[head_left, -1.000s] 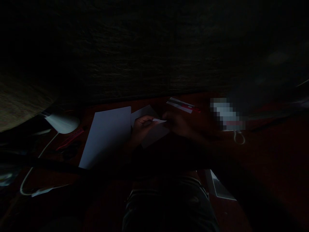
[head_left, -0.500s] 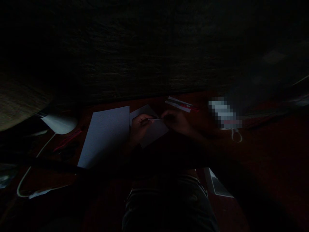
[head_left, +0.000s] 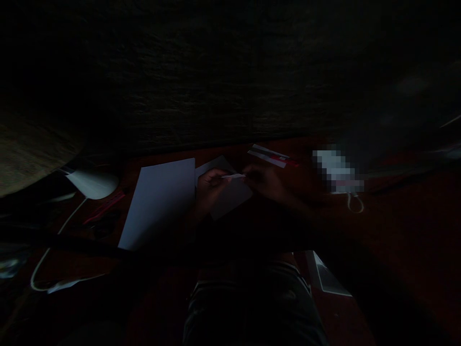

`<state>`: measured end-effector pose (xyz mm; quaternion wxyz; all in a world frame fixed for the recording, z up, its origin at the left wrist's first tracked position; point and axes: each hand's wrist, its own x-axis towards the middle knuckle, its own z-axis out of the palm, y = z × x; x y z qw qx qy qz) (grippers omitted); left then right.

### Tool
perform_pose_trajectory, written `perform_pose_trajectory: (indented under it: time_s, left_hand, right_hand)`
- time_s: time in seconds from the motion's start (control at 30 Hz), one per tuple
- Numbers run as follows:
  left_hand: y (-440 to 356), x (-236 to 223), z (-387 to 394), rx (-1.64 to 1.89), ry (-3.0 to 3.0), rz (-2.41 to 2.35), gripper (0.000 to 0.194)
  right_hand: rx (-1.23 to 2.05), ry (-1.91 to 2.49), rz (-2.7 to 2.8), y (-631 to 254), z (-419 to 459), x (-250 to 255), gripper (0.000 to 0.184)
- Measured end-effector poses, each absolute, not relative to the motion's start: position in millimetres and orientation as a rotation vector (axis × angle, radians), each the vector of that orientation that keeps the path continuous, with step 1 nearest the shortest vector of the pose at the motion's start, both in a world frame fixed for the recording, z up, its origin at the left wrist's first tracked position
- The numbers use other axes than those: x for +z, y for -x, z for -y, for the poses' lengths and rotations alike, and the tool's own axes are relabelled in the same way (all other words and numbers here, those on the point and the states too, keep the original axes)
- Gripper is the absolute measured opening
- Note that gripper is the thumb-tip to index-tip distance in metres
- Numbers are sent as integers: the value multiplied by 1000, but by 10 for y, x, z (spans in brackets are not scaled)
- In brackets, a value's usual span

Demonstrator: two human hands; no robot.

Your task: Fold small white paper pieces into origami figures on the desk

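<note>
The scene is very dark. Between my two hands is a small piece of white paper (head_left: 236, 176), seen almost edge-on. My left hand (head_left: 212, 187) pinches its left end, and my right hand (head_left: 264, 181) has closed fingers at its right end. Beneath them lies a sheet of paper (head_left: 230, 202), set at a slant and dim in the shadow. To the left, close to my left hand, a larger white sheet (head_left: 162, 202) lies flat. Past my right hand, a red and dark cutter-like tool (head_left: 284, 159) rests on a narrow strip of paper (head_left: 257, 148).
At the left is a white lamp-like object (head_left: 94, 184) with a pale cord (head_left: 68, 218), near a red elongated object (head_left: 104, 207). A blurred-out white item with a loop cord (head_left: 356, 204) lies at right. Below it, a framed flat object (head_left: 331, 278) sits beside my legs.
The small paper between my hands has tipped from showing a pointed face to lying nearly edge-on. Both hands stay in about the same place.
</note>
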<state>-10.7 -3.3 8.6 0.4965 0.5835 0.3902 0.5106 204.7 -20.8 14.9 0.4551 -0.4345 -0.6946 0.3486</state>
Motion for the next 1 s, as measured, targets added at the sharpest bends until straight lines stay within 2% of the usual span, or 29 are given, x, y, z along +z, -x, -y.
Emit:
perform_pose_trajectory:
  time_s: [0.17,0.27,0.43,0.53,0.63,0.77,1.0]
  left_hand:
    - [111,79,24,1272,-1506,-870,10]
    - [115,73,18,1288,-1524,-884,11]
    - [134,45,-4,1274,-1591,-938,13]
    - [139,33,-18,1257,-1665,-972,15]
    - [134,55,-8,1255,-1820,-941,17]
    - [116,120,49,1228,-1948,-903,16]
    - [87,132,93,1201,-1843,-930,17]
  right_hand:
    - [754,1057,1703,-2086,186,110,11]
    - [675,1046,1713,-2089,191,111,4]
    - [560,1034,1782,-2076,224,176,10]
    - [532,1077,1813,-2076,233,207,8]
    - [528,1083,1858,-2078,231,209,4]
    - [590,1007,1889,-2063,235,183,16]
    - [705,1015,1797,-2040,260,204,13]
